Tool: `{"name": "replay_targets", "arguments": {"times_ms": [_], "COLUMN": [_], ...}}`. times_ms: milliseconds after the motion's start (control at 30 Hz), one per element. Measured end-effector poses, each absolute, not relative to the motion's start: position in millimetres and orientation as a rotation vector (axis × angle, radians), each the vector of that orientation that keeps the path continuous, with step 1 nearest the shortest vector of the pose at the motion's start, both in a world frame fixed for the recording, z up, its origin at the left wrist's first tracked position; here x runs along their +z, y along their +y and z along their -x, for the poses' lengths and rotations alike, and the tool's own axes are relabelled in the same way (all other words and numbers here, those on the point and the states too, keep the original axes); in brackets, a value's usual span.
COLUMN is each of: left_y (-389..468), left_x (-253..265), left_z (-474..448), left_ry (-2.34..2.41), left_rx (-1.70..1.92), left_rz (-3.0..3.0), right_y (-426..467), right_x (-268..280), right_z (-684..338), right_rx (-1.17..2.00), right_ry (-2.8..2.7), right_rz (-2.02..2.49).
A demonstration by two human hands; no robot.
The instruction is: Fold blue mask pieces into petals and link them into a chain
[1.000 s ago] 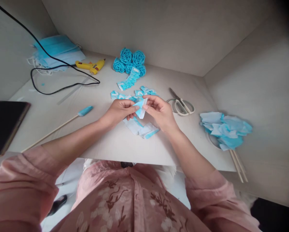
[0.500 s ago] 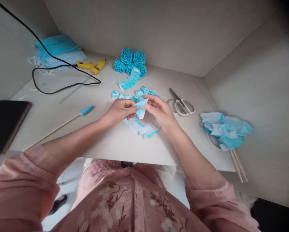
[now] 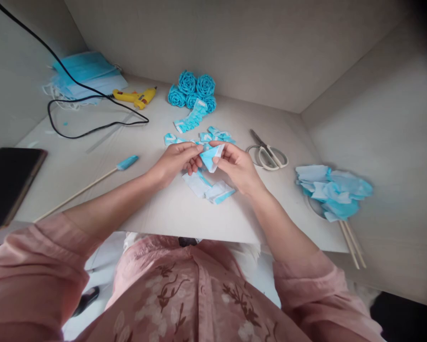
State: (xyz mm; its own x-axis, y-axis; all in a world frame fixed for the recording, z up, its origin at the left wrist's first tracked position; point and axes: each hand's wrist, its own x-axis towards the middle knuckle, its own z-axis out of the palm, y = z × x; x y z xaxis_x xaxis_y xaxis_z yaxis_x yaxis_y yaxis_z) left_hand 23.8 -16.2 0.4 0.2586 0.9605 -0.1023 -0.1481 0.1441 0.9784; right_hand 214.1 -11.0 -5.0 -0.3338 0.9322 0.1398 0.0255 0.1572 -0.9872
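Observation:
Between my two hands is a folded piece of blue and white mask fabric [image 3: 208, 157], shaped like a small triangle. My left hand [image 3: 180, 159] pinches its left upper corner between thumb and fingers. My right hand [image 3: 237, 166] grips the white-edged right side, thumb on the front. Below them, flat white and blue fabric pieces [image 3: 218, 192] lie on the table. Just beyond my fingers rest pleated blue strips [image 3: 217, 135], partly hidden by my hands. Another pleated strip [image 3: 192, 118] leans by a cluster of rolled blue fabric roses [image 3: 192, 90].
Scissors [image 3: 268, 154] lie right of my hands. Farther right, crumpled mask pieces [image 3: 333, 190] sit over a round container beside wooden sticks [image 3: 352, 244]. At left are a blue-tipped stick [image 3: 83, 191], a phone [image 3: 12, 187], a yellow glue gun [image 3: 137, 97] with looping cable, and stacked masks [image 3: 87, 73].
The fabric piece has turned and now shows a wider blue triangular face. My left thumb has slid up to its upper left corner, and my right thumb now presses on its front.

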Motion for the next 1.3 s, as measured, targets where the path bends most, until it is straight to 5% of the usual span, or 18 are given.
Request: {"name": "replay_targets", "arguments": {"times_ms": [1300], "left_y": [-21.9], "left_x": [-1.7], "left_z": [-27.7], "left_ry": [1.047], "left_rx": [0.961], "left_rz": [-1.340], "right_y": [-12.1], "right_x": [-8.6], "right_z": [-208.4], "right_rx": [1.085], "right_ry": [-1.577], "right_rz": [1.032]}}
